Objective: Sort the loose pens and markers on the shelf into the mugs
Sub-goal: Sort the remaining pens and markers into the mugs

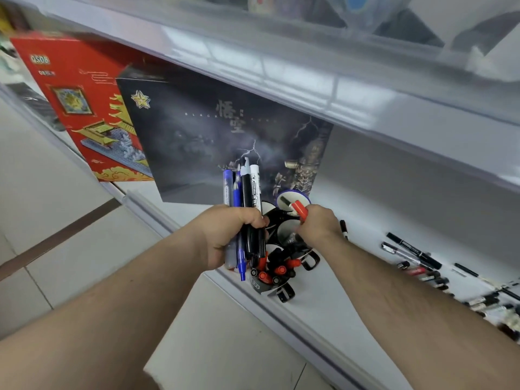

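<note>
My left hand (229,235) grips a bundle of pens and markers (244,192), blue and black, upright above the shelf's front edge. My right hand (318,223) pinches a red-capped marker (300,210) just over the mugs. Several mugs stand in a cluster on the white shelf (323,285): a near mug (277,288) packed with red and black markers, a black-handled mug (311,258) behind it, and a blue-rimmed mug (292,196) at the back, partly hidden by my hands. Loose pens and markers (413,254) lie scattered on the shelf to the right.
A dark box (219,136) and a red box (81,99) lean against the back of the shelf on the left. An upper shelf (309,71) overhangs close above. Tiled floor (70,220) lies below the shelf's front edge.
</note>
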Motion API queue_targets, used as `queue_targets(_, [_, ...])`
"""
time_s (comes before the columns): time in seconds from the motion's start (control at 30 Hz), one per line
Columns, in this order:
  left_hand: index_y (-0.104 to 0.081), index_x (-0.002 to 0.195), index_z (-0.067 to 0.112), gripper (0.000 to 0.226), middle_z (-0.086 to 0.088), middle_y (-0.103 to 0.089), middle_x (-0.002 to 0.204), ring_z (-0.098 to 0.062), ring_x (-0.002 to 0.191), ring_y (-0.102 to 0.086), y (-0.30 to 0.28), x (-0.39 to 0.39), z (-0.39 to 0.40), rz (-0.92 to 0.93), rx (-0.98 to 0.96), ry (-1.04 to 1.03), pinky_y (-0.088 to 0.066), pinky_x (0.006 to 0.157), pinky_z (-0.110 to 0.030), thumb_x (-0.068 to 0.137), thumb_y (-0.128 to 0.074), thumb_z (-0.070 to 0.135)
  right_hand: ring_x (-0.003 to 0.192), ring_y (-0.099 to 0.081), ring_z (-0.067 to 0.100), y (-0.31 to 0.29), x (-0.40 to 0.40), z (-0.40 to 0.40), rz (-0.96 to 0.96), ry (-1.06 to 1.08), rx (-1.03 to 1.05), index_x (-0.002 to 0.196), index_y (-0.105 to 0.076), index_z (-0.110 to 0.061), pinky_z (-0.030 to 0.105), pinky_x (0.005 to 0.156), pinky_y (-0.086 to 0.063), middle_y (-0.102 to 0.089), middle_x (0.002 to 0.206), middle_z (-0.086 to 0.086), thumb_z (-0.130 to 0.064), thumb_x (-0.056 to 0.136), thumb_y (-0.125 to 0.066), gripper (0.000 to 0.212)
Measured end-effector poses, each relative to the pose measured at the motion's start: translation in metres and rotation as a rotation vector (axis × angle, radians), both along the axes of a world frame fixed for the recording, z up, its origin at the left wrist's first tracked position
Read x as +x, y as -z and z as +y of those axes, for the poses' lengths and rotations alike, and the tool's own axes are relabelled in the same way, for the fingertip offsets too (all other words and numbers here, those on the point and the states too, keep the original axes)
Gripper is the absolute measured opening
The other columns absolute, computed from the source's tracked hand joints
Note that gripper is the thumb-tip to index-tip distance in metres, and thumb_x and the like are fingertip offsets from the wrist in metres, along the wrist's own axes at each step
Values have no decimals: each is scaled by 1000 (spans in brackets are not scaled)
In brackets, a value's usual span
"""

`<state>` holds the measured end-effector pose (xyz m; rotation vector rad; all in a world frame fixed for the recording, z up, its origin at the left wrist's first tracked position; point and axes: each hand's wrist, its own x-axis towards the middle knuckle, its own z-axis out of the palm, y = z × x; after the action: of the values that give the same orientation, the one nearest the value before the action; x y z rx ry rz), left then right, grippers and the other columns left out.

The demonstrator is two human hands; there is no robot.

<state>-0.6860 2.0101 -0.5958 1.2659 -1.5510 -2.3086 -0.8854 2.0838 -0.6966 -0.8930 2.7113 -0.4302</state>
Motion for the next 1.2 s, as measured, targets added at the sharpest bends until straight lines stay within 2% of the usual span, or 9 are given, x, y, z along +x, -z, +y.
queue_targets(0.1, [-66,85,5,13,-13,-65,70,-23,56,-62,-4,-4,10,18,32,73,-53,50,-27,86,-55,-1,55,-50,19,-36,16,25,-435,238,-430,76,-57,-14,26,51,-37,-55,65,3,-22,88,-64,16])
queue_targets(0.2, [-69,87,3,12,-16,-68,75,-25,63,-66,-7,-7,23,45,33,172,-57,60,-32,82,-60,-3,46,-46,16,-77,44,67,-961,398,-758,93,-65,-4,26,46,-39,-52,59,4,-16,92,-63,12])
queue_targets(0.37, [-72,89,4,31,-21,-68,86,-32,75,-66,-16,-8,49,71,11,316,-55,78,-43,58,-72,5,57,-55,21,-118,84,134,-1219,388,-913,100,-70,3,36,61,-53,-52,61,3,-22,95,-61,27])
queue_targets(0.6, [-72,84,5,10,-17,-71,82,-26,76,-70,-34,-16,90,129,-8,398,-58,69,-37,79,-67,-2,47,-39,16,-134,111,183,-1035,411,-951,97,-68,-6,26,44,-31,-48,56,4,-33,92,-65,27])
queue_targets(0.7, [-74,87,7,23,-15,-73,90,-26,84,-74,-42,-20,111,189,67,444,-58,61,-34,65,-71,5,42,-44,13,-141,121,193,-815,396,-966,83,-58,-9,25,44,-37,-53,55,4,-24,91,-68,20])
queue_targets(0.83, [-72,93,5,15,-13,-74,87,-23,81,-74,-51,-28,142,234,95,443,-59,65,-34,83,-63,-2,42,-43,16,-150,126,208,-684,468,-1095,84,-54,-11,27,43,-36,-55,54,6,-20,91,-68,19])
queue_targets(0.97, [-70,82,3,8,-11,-72,74,-18,67,-72,-54,-36,167,274,154,338,-59,57,-30,84,-63,-1,42,-40,18,-147,132,229,-618,583,-1162,88,-56,-6,27,42,-32,-54,65,13,-21,92,-67,19])
queue_targets(1.07, [-70,83,4,7,-11,-71,73,-19,61,-70,-54,-40,180,307,231,241,-57,53,-29,84,-63,2,42,-36,19,-138,140,240,-637,603,-1171,95,-52,9,28,40,-30,-43,62,12,-22,87,-73,38])
queue_targets(1.2, [-71,87,7,12,-11,-71,80,-22,64,-66,-48,-45,187,309,253,179,-53,61,-33,90,-59,6,41,-41,17,-134,143,244,-699,595,-1145,96,-60,4,26,41,-33,-60,62,7,-20,84,-76,31])
